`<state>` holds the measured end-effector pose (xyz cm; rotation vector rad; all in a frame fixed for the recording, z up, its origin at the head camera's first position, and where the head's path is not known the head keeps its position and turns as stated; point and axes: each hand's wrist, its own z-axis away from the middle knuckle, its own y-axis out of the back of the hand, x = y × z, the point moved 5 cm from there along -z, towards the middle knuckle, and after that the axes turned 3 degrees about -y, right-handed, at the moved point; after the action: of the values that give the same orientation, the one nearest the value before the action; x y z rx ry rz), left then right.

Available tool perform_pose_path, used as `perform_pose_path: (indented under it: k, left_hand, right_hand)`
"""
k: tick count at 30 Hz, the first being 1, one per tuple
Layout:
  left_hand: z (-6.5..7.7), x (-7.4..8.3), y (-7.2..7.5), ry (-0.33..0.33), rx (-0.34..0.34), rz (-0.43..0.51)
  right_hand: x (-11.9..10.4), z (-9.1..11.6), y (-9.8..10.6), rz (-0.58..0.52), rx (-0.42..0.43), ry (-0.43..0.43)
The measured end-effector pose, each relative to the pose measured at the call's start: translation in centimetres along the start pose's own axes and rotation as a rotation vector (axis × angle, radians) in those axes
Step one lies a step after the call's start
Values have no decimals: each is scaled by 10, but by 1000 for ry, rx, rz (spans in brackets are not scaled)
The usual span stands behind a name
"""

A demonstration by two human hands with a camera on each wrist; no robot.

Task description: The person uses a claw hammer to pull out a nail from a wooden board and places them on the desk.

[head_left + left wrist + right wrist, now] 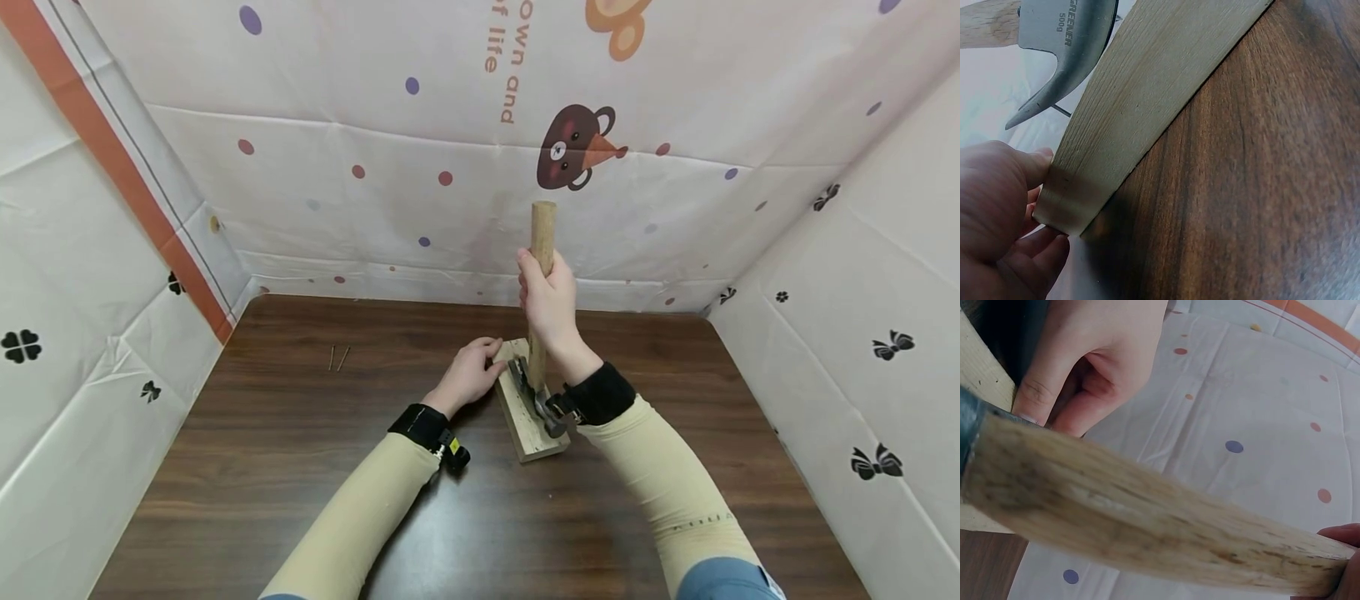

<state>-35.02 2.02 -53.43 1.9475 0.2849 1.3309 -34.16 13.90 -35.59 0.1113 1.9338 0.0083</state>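
My right hand [551, 304] grips the wooden handle of a claw hammer [543, 229], which stands upright. Its steel head [1075, 44] is down over a pale wooden board [530, 440], the curved claw toward the board's far end. In the left wrist view, a thin nail [1062, 110] shows between the claw and the board. My left hand [467, 377] holds the board's far end, thumb at the upper edge and fingers around the end. The right wrist view shows the hammer handle [1116, 506] close up, with the left thumb [1038, 394] beyond it.
Two loose nails [338, 358] lie on the dark wood-grain table [285, 467], left of the board. White printed sheeting [375, 208] rises behind the table's far edge and along both sides.
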Motion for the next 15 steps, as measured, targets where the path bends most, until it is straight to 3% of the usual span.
perform_pose_path:
  k: [15]
  left_hand:
    - [-2, -1, -2, 3, 11, -10]
  right_hand:
    - [-1, 18, 14, -88, 24, 113]
